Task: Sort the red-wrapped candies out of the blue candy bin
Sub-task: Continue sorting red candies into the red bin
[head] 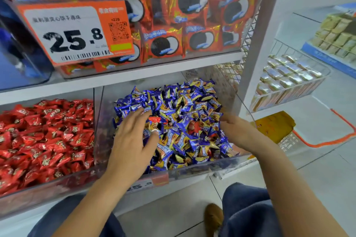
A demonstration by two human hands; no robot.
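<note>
Your left hand lies flat, fingers spread, on the blue candies at frame centre, gripping nothing. Your right hand rests loosely open at the blue candy bin edge. One red-wrapped candy sits by your left fingertips; the red bin fills lower left.

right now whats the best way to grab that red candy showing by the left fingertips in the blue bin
Pinch the exposed upper edge of the red candy from above. Only that part shows; the rest is wedged under the blue candies. The left hand lies flat with its fingertips beside it, so thumb and forefinger could likely close on that edge and lift straight up.
</note>
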